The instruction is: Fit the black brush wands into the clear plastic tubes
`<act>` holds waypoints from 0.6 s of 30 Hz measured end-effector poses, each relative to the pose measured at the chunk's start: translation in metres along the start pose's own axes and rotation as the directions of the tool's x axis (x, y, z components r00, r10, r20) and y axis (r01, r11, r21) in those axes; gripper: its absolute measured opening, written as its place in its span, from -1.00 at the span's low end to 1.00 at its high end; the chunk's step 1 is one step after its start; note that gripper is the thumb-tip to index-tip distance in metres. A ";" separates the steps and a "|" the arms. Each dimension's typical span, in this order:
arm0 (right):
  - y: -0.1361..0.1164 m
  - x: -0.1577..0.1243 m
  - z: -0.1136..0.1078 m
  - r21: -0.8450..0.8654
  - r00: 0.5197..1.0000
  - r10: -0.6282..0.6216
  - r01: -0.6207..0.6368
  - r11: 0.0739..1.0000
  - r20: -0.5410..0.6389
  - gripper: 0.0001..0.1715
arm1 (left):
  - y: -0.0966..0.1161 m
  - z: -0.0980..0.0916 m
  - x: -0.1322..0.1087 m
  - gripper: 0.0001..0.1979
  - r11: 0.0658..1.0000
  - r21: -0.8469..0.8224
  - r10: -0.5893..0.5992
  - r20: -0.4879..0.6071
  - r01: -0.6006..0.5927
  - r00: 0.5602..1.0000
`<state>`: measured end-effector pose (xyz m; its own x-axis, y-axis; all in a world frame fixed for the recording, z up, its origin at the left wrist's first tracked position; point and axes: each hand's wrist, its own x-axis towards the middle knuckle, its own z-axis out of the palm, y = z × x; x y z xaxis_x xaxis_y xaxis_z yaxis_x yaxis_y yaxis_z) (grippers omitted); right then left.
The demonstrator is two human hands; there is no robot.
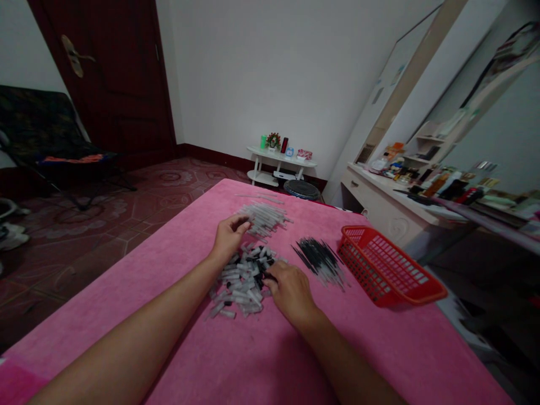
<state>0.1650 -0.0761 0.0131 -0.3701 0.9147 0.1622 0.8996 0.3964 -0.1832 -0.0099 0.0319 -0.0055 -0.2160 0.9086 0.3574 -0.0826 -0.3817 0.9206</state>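
On the table (189, 236), a heap of small pieces (241, 293) is lying centrally, rods (268, 216) behind it, sticks (318, 257) to its right and a basket (363, 267) farther right (near the edge). Beyond the table, a stool (301, 188) is standing before a stand (277, 156); a dresser (382, 209) is standing right, a chair (37, 121) left, before a door (122, 67).

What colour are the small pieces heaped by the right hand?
The small pieces are mostly whitish, some black; seen in the head view.

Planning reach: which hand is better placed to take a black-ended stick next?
Likely the right hand: it's nearer the black-ended sticks; the left hand is farther off, by the pale sticks.
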 end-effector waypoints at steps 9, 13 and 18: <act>0.015 0.002 -0.004 0.352 0.969 0.120 -0.038 0.935 -0.214 -0.90 | 0.003 0.004 -0.013 -0.82 0.900 0.292 0.223 0.327 -0.322 0.918; 0.033 0.009 -0.007 0.540 0.914 0.196 0.029 0.841 -0.354 -0.92 | 0.012 0.007 -0.022 -0.80 0.780 0.345 0.279 0.557 -0.523 0.782; 0.043 0.012 -0.003 0.660 0.904 0.255 0.039 0.751 -0.344 -0.87 | 0.014 0.010 -0.028 -0.79 0.687 0.386 0.277 0.645 -0.616 0.712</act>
<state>0.2002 -0.0483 0.0096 -0.0250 0.9010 0.4332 0.5079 0.3847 -0.7707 0.0045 0.0031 -0.0011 0.4505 0.6508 0.6112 0.4514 -0.7567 0.4730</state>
